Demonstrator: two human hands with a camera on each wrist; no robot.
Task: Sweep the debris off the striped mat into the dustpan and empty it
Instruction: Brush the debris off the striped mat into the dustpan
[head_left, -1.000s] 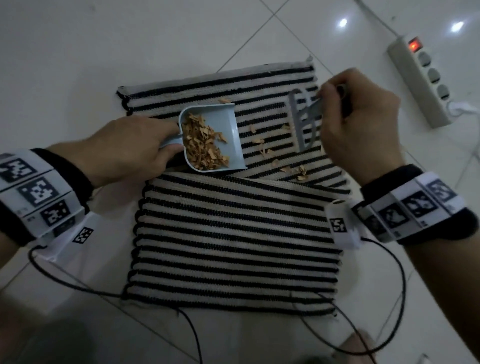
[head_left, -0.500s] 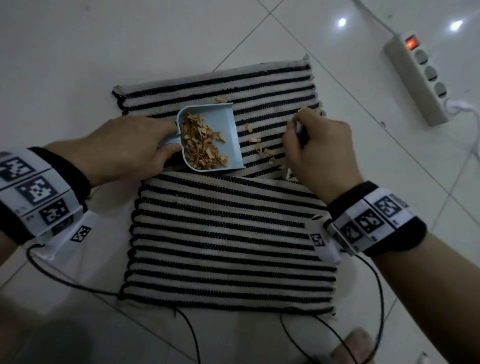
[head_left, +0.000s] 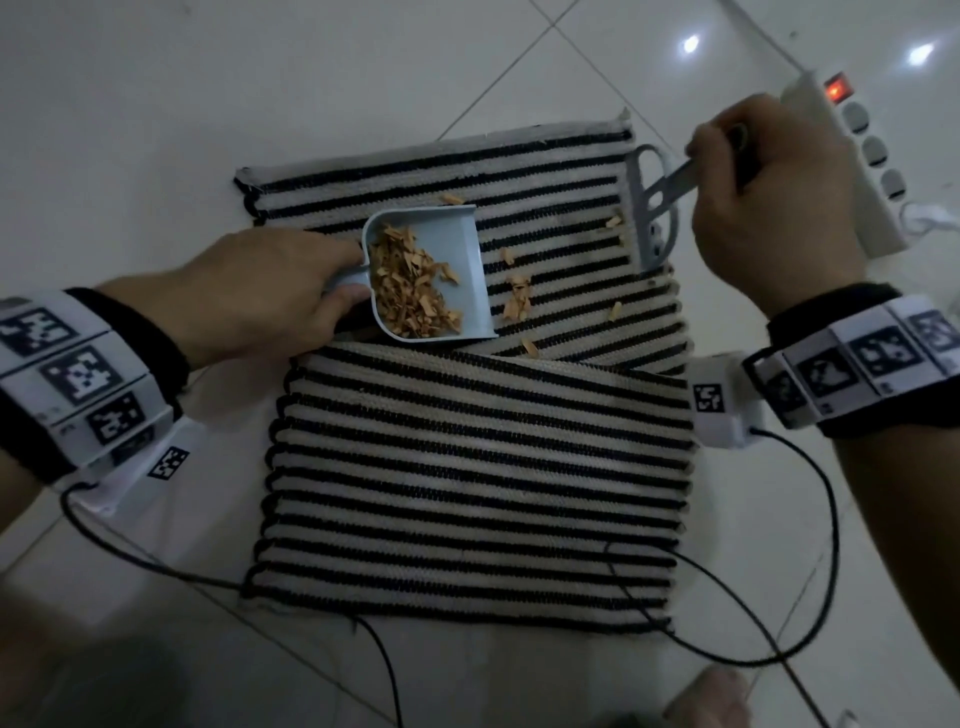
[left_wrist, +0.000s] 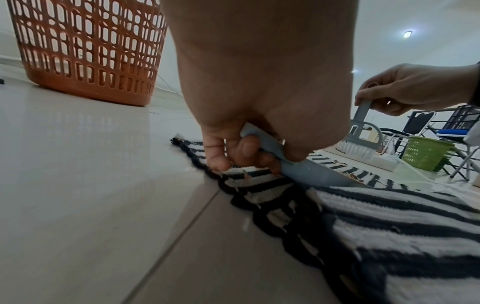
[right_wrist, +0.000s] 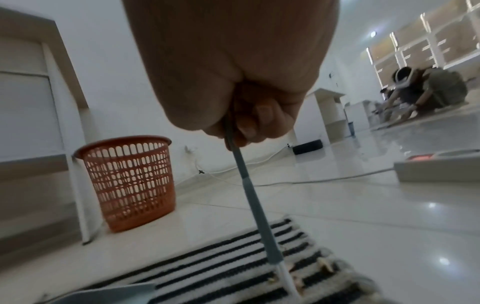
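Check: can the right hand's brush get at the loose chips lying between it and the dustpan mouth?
Probably yes. The right hand grips the brush at the striped mat's far right edge. The loose chips lie on open mat before the dustpan; nothing stands between them.

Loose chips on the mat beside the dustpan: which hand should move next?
Right. The right hand grips the brush beyond the chips; the left hand just steadies the dustpan.
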